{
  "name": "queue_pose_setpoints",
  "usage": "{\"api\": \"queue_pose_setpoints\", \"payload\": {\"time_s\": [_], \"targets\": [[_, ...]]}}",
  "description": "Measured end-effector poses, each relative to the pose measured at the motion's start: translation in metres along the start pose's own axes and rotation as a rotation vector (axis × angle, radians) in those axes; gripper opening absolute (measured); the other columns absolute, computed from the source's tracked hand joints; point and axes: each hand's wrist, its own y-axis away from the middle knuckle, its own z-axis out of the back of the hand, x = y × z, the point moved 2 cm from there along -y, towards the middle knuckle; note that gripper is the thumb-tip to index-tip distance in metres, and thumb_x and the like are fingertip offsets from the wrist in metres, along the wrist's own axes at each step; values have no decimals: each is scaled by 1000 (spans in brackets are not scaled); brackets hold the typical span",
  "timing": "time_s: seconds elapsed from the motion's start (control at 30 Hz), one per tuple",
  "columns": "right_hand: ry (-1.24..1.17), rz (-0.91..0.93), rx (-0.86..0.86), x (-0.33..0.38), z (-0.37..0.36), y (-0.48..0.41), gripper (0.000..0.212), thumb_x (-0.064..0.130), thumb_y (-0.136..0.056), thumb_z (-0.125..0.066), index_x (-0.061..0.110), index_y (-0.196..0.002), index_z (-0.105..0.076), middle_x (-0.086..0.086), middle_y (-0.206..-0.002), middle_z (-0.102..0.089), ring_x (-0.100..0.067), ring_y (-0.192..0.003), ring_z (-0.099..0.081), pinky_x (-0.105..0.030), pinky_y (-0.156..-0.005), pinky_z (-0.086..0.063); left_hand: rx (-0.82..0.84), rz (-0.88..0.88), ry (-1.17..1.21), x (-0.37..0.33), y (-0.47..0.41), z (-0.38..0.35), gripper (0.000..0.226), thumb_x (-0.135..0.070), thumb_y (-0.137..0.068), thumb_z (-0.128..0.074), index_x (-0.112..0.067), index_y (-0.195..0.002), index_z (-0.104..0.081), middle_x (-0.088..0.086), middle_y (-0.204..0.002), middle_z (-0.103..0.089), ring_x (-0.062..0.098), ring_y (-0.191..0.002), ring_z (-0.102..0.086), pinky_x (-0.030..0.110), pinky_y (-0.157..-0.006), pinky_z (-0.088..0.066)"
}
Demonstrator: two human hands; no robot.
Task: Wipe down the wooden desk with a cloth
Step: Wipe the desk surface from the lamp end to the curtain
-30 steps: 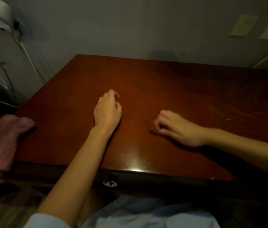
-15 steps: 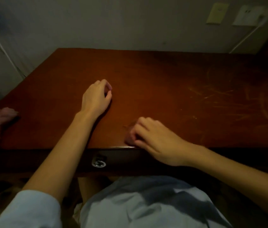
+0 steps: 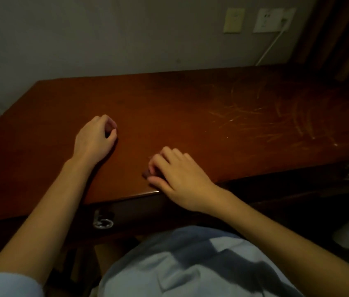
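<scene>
Dim wooden desk [image 3: 169, 103], cloth [image 3: 147, 173] barely visible under right hand [image 3: 180, 179].

1. A yellowish switch plate [image 3: 233, 20] sits high on the grey wall [image 3: 105, 35], toward its right edge.
2. A white socket plate [image 3: 273, 19] is just beside it; a white cable [image 3: 271, 47] runs down from it.
3. A dark curtain [image 3: 340, 35] hangs at the wall's right edge.
</scene>
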Motion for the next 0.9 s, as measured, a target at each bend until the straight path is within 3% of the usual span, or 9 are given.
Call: {"api": "queue_pose_setpoints", "payload": {"time_s": [0.07,0.17,0.3,0.4,0.53,0.6,0.77,0.9], "targets": [[-4,-56,-15,-19,16,25,20,43,-96,-41,27,-106,-48,7,-110,-43,-13,-100,-41,-30,-82,-32,8,1,7,0,-1,0,15,-23,-94,-55,-19,-108,-57,-1,-103,-52,12,-91,-49,30,-76,-43],[73,-324,-42,-81,41,59,18,42,-96,-41,29,-106,-48,12,-103,-37,-10,-101,-41,-26,-80,-25,9,1,20,-2,-1,-1,14,-23,-94,-55,-20,-107,-56,-3,-102,-51,11,-90,-50,28,-73,-42],[114,-563,-41,-131,48,51,21,41,-98,-39,24,-108,-48,4,-106,-40,-19,-106,-44,-29,-83,-28,17,-29,40,-18,-4,-4,12,-24,-94,-56,-22,-106,-57,-3,-101,-53,9,-88,-51,26,-72,-43],[119,-464,-27,-105,25,10,24,40,-99,-38,24,-115,-46,1,-115,-43,-18,-109,-42,-31,-88,-32,30,-103,46,-42,-9,-8,12,-26,-94,-55,-22,-105,-57,-4,-100,-54,8,-86,-52,24,-70,-43],[-8,-92,21,-44,17,14,18,41,-98,-37,28,-106,-45,5,-110,-42,-14,-99,-40,-32,-84,-34,36,-143,48,-77,-10,-14,7,-27,-95,-54,-24,-101,-56,-6,-96,-52,6,-79,-50,19,-61,-36],[-26,1,60,-54,30,35,20,44,-97,-34,29,-105,-45,7,-110,-42,-11,-97,-39,-30,-82,-33,54,-151,34,-88,-10,-20,9,-29,-95,-53,-24,-102,-56,-7,-96,-51,7,-81,-51,19,-64,-37],[-25,-245,152,-160,63,52,9,41,-98,-37,33,-100,-40,11,-105,-38,-8,-99,-38,-26,-84,-30,58,-71,-10,-96,-9,-34,15,-29,-95,-53,-21,-108,-56,-8,-97,-51,6,-85,-51,18,-67,-38],[21,-307,111,-207,48,2,18,41,-99,-36,26,-105,-45,5,-106,-40,-15,-105,-42,-29,-87,-32,4,21,-38,-100,-8,-37,15,-29,-95,-53,-20,-107,-54,-8,-95,-50,5,-83,-50,16,-63,-36]]}}
